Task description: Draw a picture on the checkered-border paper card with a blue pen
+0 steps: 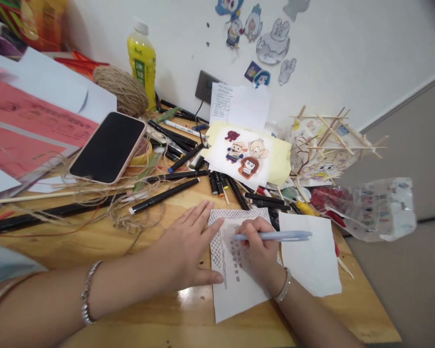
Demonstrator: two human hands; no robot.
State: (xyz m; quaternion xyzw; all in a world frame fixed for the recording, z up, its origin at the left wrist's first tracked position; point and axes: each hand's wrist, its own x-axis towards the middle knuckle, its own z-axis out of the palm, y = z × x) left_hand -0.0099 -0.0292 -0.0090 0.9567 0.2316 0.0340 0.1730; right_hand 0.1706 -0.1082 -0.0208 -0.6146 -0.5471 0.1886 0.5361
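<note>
My right hand (pixel 260 249) is closed around a light blue pen (pixel 288 236) and rests on a white sheet of paper (pixel 235 304). Crosshatched borders run along the sheet's top and left side, and columns of small handwritten characters stand in its middle, partly hidden under my right hand. My left hand (pixel 188 244) lies flat with fingers spread, its thumb and index finger touching the sheet's left edge. A second white paper (pixel 311 261), blank on the side that shows, lies to the right, partly behind my right wrist.
Behind the sheet are scattered black markers (pixel 166 194) and a paper with coloured cartoon drawings (pixel 244 157). A phone (pixel 108 147), a ball of twine (pixel 121 89) and a yellow drink bottle (pixel 142 63) stand left. A stick frame (pixel 329 140) and a plastic bag (pixel 380 208) lie right.
</note>
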